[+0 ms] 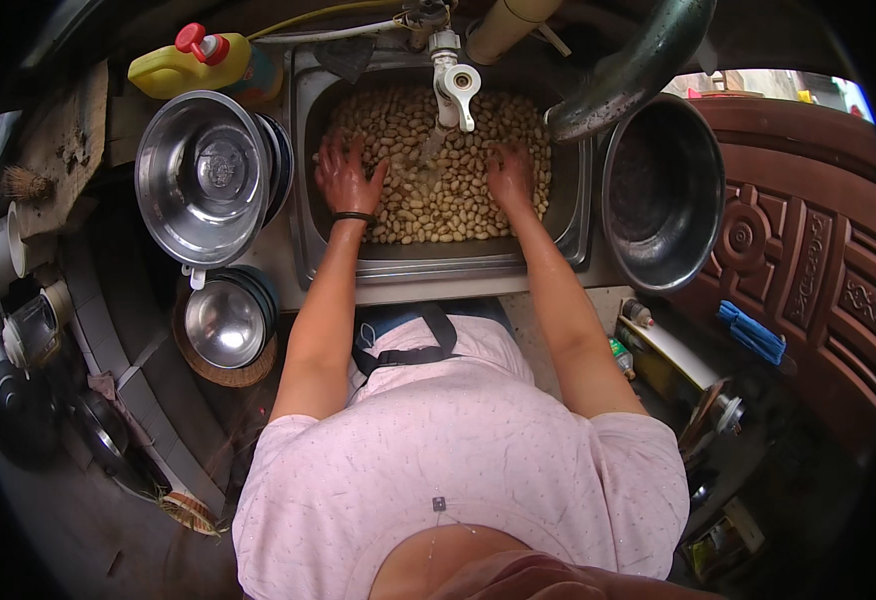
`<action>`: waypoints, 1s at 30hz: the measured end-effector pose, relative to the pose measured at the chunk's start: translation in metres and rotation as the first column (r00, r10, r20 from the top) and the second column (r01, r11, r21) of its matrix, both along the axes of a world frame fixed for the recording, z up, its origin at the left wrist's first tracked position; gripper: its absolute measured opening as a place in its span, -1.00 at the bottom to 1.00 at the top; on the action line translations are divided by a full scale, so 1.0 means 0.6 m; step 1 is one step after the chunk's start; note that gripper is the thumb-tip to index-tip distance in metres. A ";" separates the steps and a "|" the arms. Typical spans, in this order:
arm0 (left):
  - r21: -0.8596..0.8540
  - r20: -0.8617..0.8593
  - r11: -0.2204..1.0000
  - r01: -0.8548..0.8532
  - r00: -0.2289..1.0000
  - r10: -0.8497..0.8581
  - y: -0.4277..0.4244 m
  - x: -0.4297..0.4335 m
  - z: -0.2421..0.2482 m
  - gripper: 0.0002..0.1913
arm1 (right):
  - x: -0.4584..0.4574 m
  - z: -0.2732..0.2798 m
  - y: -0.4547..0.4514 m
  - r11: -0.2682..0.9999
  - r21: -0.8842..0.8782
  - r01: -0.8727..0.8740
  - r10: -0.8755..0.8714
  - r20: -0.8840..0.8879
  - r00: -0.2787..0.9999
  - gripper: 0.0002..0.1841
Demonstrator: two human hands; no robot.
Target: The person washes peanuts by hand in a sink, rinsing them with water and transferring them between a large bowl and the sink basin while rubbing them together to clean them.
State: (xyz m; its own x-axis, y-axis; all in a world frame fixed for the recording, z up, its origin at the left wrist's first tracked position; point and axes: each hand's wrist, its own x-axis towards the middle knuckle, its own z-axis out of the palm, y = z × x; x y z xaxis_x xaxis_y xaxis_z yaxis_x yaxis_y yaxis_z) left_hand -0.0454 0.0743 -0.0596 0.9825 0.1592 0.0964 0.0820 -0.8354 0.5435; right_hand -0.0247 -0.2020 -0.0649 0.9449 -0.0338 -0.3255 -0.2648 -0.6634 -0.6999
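Peanuts in their shells (pixel 438 202) fill the stainless steel sink (pixel 438 268) before me. Water runs onto them from a white tap (pixel 454 86) over the sink's far middle. On the left side of the peanuts lies my left hand (pixel 349 180), wet, fingers spread and holding nothing I can see; a dark band circles its wrist. My right hand (pixel 511 174) rests at the right side with its fingers bent down into the peanuts. Its fingertips are partly hidden, so whether it grips any peanuts is unclear.
Stacked metal basins (pixel 205 180) stand left of the sink, near a yellow jug (pixel 190 71) with a red cap. Lower left, metal bowls (pixel 225 322) sit in a wicker basket (pixel 239 375). A large metal basin (pixel 663 199) leans at the right, beneath a thick dark pipe (pixel 640 67).
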 end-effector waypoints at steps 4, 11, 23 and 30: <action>-0.155 -0.435 0.983 -0.102 0.900 0.025 -0.005 0.010 -0.075 -0.10 | 0.019 -0.007 0.023 0.944 -0.327 -0.032 0.075 0.120 0.990 -0.29; -0.459 -0.661 0.685 -0.566 0.733 0.163 -0.134 0.007 -0.063 -0.23 | -0.001 -0.062 0.160 0.991 0.075 0.109 -0.093 -0.185 0.978 -0.38; -0.048 -0.587 0.988 -0.144 0.805 0.089 0.005 -0.056 -0.063 -0.20 | -0.022 0.024 -0.053 0.877 -0.351 -0.329 0.261 -0.228 0.938 -0.17; -0.455 -0.865 0.461 -0.762 0.501 -0.024 -0.140 -0.041 -0.046 -0.01 | -0.032 0.056 0.082 0.900 0.437 0.003 0.248 -0.516 0.820 0.11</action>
